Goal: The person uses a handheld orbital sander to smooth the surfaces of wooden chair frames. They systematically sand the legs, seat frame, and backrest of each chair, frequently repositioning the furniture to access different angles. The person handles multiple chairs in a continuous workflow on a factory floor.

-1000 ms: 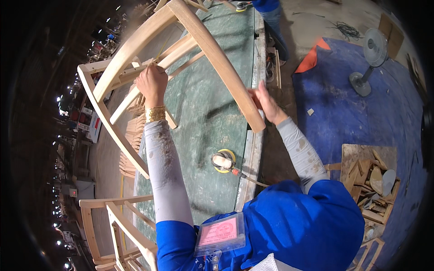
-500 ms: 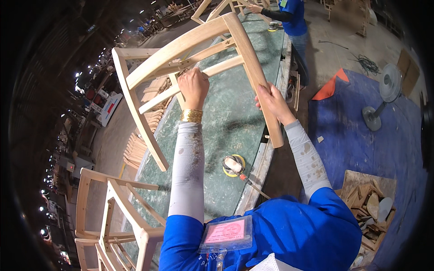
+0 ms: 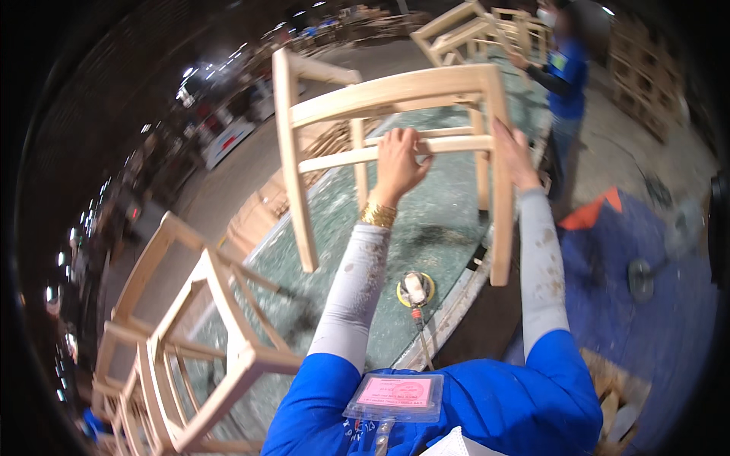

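A pale, unpainted wooden chair frame (image 3: 395, 93) is held up over the green worktable, its curved rail running nearly level across the view. My left hand (image 3: 401, 163) is closed around the thin crossbar below that rail. On the right side post, my right hand (image 3: 517, 156) grips from the outer side, some of its fingers hidden by the wood. Nearer to me, a round power sander (image 3: 416, 290) with a yellow rim rests on the tabletop, its hose trailing toward my body. It touches neither hand.
Several more chair frames (image 3: 220, 304) stand at the near left. The green worktable (image 3: 365, 304) stretches away ahead. Beyond it, a person in a blue shirt (image 3: 566, 76) works beside other frames. At right are a blue floor sheet (image 3: 593, 304), a blurred fan and a box of wood scraps.
The chair frame has turned so its tilted curved rail is now nearly level. Both hands keep hold of it. My view has also shifted, moving the surroundings across the picture.
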`<state>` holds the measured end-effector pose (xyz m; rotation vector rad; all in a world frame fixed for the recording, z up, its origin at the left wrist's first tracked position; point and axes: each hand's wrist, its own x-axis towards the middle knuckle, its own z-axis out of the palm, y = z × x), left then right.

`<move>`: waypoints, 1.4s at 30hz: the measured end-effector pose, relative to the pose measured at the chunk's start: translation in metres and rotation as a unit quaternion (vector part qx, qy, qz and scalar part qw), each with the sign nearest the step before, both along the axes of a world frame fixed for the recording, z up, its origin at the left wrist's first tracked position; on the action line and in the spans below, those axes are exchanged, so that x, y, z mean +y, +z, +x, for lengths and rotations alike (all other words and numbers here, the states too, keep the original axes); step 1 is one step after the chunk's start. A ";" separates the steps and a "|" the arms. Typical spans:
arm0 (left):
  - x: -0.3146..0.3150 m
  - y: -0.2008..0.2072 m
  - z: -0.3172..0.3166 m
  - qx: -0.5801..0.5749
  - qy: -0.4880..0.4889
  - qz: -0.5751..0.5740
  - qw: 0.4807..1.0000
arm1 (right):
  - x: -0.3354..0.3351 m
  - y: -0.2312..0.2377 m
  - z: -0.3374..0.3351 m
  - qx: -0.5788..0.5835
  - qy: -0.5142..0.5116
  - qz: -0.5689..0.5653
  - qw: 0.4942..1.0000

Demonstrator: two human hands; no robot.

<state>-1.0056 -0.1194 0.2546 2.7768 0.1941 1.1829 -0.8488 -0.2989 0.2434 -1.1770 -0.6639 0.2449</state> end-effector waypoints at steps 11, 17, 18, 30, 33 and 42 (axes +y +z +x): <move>0.083 -0.150 -0.157 -0.255 0.412 -0.274 0.830 | -0.061 -0.075 -0.065 -0.076 -0.070 0.002 0.995; 0.088 -0.169 -0.144 -0.313 0.404 -0.294 0.808 | -0.075 -0.106 -0.086 -0.190 -0.133 -0.042 0.972; 0.099 -0.171 -0.141 -0.313 0.405 -0.291 0.808 | -0.068 -0.104 -0.094 -0.192 -0.135 -0.042 0.971; 0.214 -0.147 -0.051 0.111 0.267 -0.369 0.883 | 0.064 -0.200 -0.031 -0.239 -0.255 -0.088 0.933; 0.146 -0.173 -0.041 -0.116 0.142 -0.377 0.908 | 0.079 -0.201 -0.034 -0.295 -0.281 -0.103 0.907; -0.094 -0.263 -0.216 0.089 -0.043 -0.540 0.836 | 0.102 -0.202 -0.028 -0.268 -0.267 -0.081 0.922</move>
